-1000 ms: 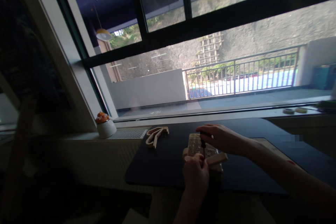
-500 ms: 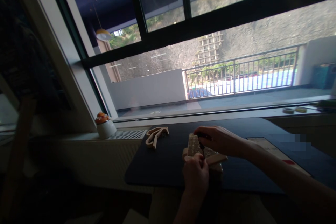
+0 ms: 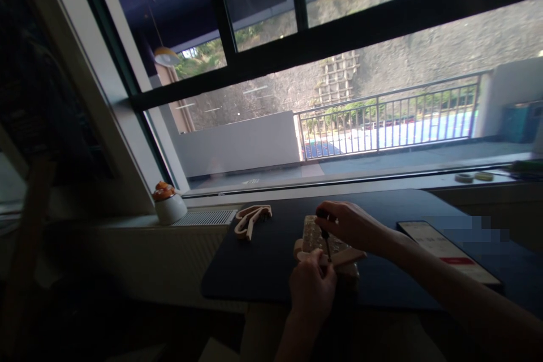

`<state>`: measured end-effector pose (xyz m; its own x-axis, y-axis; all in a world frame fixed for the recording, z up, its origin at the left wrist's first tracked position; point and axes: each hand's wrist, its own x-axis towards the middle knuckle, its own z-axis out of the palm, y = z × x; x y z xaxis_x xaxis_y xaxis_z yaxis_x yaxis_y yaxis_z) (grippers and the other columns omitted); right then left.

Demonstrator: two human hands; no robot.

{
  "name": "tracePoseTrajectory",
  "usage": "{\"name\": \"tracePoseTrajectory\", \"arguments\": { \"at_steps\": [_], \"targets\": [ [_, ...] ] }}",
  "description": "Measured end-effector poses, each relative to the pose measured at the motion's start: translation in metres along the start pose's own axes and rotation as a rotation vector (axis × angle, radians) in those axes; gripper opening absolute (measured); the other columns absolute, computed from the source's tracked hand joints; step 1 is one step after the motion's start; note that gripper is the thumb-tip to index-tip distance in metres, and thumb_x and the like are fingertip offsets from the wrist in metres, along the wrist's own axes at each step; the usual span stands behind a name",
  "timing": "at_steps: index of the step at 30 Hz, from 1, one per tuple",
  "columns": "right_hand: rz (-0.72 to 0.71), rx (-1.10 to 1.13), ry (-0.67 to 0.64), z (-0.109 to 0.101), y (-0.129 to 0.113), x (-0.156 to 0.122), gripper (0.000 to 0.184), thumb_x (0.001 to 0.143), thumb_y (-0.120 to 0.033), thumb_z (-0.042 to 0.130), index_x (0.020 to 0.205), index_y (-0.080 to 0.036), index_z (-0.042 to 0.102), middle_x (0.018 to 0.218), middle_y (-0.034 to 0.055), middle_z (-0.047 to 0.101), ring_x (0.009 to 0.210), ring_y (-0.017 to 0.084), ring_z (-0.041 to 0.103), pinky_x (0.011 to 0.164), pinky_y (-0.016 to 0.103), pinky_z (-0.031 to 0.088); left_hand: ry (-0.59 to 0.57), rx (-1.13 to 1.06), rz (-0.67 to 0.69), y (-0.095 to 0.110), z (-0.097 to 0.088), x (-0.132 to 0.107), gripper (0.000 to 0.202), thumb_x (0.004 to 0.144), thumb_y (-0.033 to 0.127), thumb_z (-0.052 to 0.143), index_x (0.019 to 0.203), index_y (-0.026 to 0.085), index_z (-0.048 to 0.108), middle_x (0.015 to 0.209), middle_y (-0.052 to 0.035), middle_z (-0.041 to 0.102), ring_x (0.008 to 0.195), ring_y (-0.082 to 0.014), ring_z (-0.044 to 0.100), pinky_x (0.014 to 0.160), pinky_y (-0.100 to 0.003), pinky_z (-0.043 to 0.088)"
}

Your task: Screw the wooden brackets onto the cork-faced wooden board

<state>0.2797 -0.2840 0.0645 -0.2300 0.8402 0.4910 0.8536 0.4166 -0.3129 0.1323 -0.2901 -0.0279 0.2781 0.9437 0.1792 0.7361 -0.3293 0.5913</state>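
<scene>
A pale wooden model (image 3: 324, 249) with a perforated top plate lies on the dark blue mat (image 3: 263, 266). My right hand (image 3: 354, 227) is closed round the dark handle of a small screwdriver (image 3: 326, 237) that stands tip-down on the model. My left hand (image 3: 311, 288) is closed at the model's near edge, gripping it right beside the screwdriver tip. A separate curved wooden piece (image 3: 251, 218) lies on the mat's far left corner, apart from both hands.
A white jar with an orange lid (image 3: 168, 205) stands on the sill by a vent grille (image 3: 206, 218). A phone or card with a red band (image 3: 447, 250) lies at right on the mat. Tape rolls (image 3: 473, 177) sit on the far sill. Large window ahead.
My right hand has tilted the screwdriver slightly, and my left hand has slid a little left and nearer. The card at right is now more exposed as my forearm shifted.
</scene>
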Motion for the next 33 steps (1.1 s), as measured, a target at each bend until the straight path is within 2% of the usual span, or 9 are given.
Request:
{"name": "tracePoseTrajectory", "arguments": {
  "at_steps": [3,11,16,21,27,30,33],
  "targets": [
    [-0.01,0.012,0.021,0.003,0.0,-0.003,0.029,0.088,-0.033,0.052,0.111,-0.02,0.064,0.088,0.0053,0.073,0.07,0.017,0.065,0.061,0.025,0.043,-0.015,0.034,-0.01,-0.004,0.001,-0.002,0.035,0.083,0.034,0.053,0.117,0.031,0.061,0.089,-0.0025,0.074,0.085,-0.0213,0.069,0.072,-0.027,0.046],
    [-0.025,-0.005,0.06,0.007,-0.002,-0.011,0.038,0.09,-0.025,0.042,0.124,-0.02,0.059,0.108,0.0091,0.072,0.078,0.019,0.068,0.065,0.028,0.047,-0.011,0.06,-0.002,-0.004,0.004,-0.004,0.038,0.085,0.031,0.05,0.123,0.029,0.058,0.091,-0.0037,0.073,0.083,-0.0192,0.068,0.072,-0.025,0.046],
    [-0.027,-0.027,0.066,0.006,0.0,-0.009,0.035,0.09,-0.027,0.046,0.121,-0.021,0.061,0.108,0.0092,0.072,0.077,0.019,0.068,0.067,0.028,0.047,0.002,0.065,-0.013,-0.005,0.005,-0.003,0.04,0.084,0.03,0.052,0.123,0.028,0.058,0.093,-0.005,0.073,0.087,-0.0209,0.068,0.073,-0.026,0.046],
    [-0.042,-0.054,0.048,0.001,-0.005,-0.003,0.03,0.087,-0.031,0.054,0.111,-0.018,0.066,0.091,0.0074,0.074,0.072,0.02,0.067,0.061,0.028,0.045,0.004,0.051,-0.008,-0.006,0.006,-0.003,0.039,0.083,0.03,0.051,0.122,0.029,0.059,0.09,-0.004,0.073,0.085,-0.0209,0.069,0.072,-0.026,0.046],
    [-0.064,-0.049,0.033,-0.004,-0.007,-0.002,0.032,0.09,-0.027,0.046,0.112,-0.019,0.067,0.105,0.0087,0.073,0.087,0.022,0.069,0.069,0.028,0.047,0.008,0.048,0.006,-0.006,0.006,-0.003,0.037,0.083,0.03,0.052,0.119,0.03,0.06,0.091,-0.0041,0.073,0.084,-0.0218,0.069,0.072,-0.028,0.046],
    [-0.052,-0.034,0.044,-0.003,-0.003,-0.002,0.033,0.091,-0.028,0.046,0.116,-0.02,0.066,0.102,0.0085,0.074,0.083,0.02,0.069,0.067,0.027,0.047,0.016,0.052,0.01,-0.006,0.006,-0.004,0.038,0.083,0.031,0.051,0.12,0.03,0.059,0.092,-0.0045,0.073,0.084,-0.0214,0.069,0.071,-0.027,0.046],
    [-0.035,-0.03,0.062,-0.002,0.0,-0.002,0.03,0.09,-0.03,0.047,0.111,-0.019,0.066,0.098,0.0084,0.074,0.078,0.019,0.069,0.065,0.026,0.047,0.008,0.047,0.004,-0.006,0.005,-0.004,0.037,0.084,0.031,0.052,0.119,0.03,0.059,0.092,-0.0039,0.073,0.085,-0.0209,0.069,0.071,-0.027,0.047]
  ]
}}
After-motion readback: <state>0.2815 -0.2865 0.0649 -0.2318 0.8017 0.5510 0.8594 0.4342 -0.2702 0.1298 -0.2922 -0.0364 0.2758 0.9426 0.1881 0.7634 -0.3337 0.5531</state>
